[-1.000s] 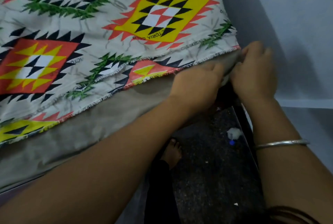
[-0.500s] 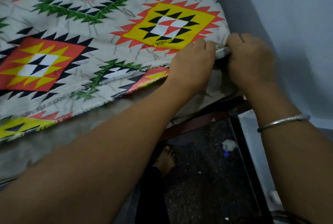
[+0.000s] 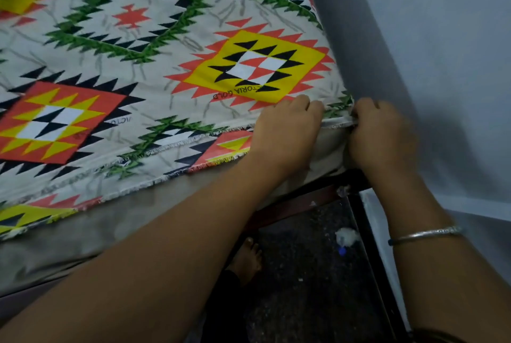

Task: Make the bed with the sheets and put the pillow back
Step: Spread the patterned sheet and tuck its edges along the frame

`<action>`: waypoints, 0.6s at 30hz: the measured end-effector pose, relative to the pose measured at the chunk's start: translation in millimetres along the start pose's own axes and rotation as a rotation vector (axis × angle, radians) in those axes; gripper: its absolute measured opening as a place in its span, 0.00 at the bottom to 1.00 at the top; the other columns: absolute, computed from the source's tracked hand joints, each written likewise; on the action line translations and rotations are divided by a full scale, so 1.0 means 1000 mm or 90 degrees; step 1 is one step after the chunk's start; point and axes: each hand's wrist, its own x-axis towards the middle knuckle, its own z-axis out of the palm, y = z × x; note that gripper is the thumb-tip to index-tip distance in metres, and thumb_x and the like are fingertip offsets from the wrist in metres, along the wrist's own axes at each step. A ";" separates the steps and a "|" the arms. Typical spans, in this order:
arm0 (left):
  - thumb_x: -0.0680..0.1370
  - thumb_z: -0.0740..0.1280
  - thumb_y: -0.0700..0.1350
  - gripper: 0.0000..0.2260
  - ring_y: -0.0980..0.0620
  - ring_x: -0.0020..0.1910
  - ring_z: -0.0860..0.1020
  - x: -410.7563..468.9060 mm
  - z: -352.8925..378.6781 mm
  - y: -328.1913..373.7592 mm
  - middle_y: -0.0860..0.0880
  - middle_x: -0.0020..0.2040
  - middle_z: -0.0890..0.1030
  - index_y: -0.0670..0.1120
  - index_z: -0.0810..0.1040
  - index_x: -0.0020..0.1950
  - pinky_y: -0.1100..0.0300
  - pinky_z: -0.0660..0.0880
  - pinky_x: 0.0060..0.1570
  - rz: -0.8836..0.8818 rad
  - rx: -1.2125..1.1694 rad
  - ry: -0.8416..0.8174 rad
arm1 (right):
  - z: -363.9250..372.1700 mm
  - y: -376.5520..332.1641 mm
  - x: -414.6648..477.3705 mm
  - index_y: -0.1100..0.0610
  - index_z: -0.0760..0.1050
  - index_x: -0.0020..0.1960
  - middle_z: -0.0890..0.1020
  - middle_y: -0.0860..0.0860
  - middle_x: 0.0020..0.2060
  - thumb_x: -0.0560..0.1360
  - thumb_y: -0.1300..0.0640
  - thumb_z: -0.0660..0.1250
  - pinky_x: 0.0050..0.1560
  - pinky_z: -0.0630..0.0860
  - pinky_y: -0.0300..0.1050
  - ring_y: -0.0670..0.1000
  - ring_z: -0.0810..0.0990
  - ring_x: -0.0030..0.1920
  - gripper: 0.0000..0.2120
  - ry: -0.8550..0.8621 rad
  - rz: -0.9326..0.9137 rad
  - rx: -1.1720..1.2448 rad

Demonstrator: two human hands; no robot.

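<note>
Our patterned sheet (image 3: 166, 72) lies flat over the grey mattress (image 3: 110, 221), its frayed hem (image 3: 193, 139) running left from the corner by the wall (image 3: 442, 66). At that corner the left hand (image 3: 287, 132) curls over the hem, and just beside it the right hand (image 3: 383, 135) pinches the folded white edge (nearer the wall). The weave looks thin and limp, so we judge the tuck goes downward, toward the dark frame (image 3: 290, 207).

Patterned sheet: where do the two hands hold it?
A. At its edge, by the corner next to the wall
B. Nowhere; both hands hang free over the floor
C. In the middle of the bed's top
A: the left hand and right hand both have a grip on the edge of the patterned sheet at the mattress corner beside the wall.
</note>
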 end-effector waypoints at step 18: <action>0.70 0.62 0.43 0.04 0.44 0.25 0.75 -0.051 0.007 0.026 0.47 0.30 0.76 0.45 0.75 0.39 0.63 0.55 0.23 0.077 -0.020 -0.057 | -0.001 0.013 -0.053 0.55 0.72 0.42 0.77 0.51 0.37 0.72 0.52 0.67 0.39 0.68 0.47 0.58 0.77 0.41 0.07 -0.134 -0.027 0.244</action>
